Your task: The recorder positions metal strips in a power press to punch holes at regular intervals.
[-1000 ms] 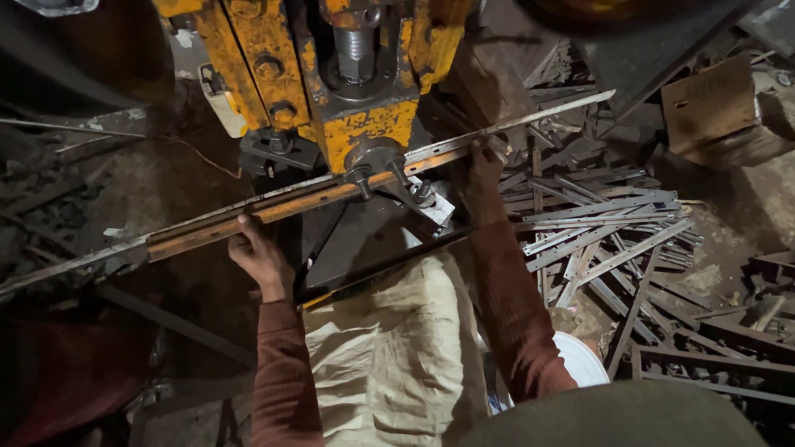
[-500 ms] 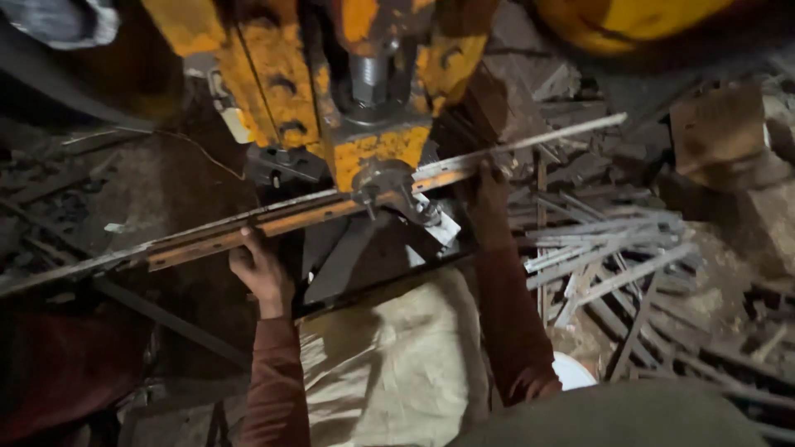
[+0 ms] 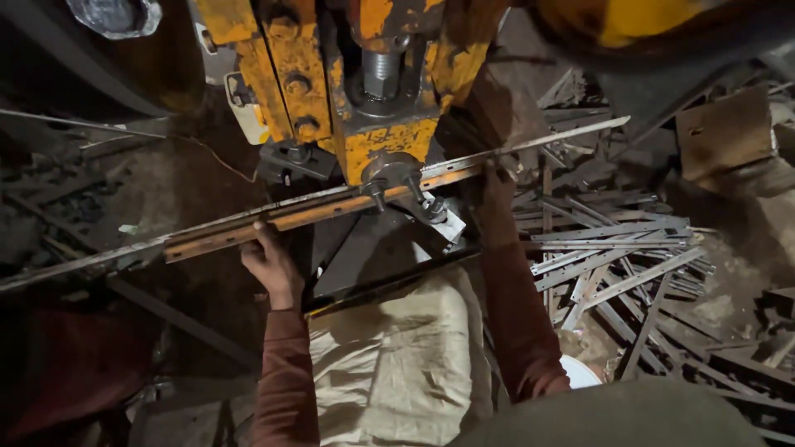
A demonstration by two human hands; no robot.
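Rusty metal strip (image 3: 273,222) under yellow press (image 3: 373,99), left hand (image 3: 272,266) gripping it, right hand hidden.

Just above the fingers of the left hand (image 3: 272,263), the long metal strip (image 3: 331,211) is rusty orange with grey edges. The press (image 3: 364,91) is chipped yellow with rust-brown patches. Both sleeves (image 3: 286,372) are reddish brown, the sack (image 3: 397,364) pale beige, and the scrap strips (image 3: 613,248) dull silver-grey.

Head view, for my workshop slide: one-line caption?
Both hands hold a long metal strip under a yellow press.
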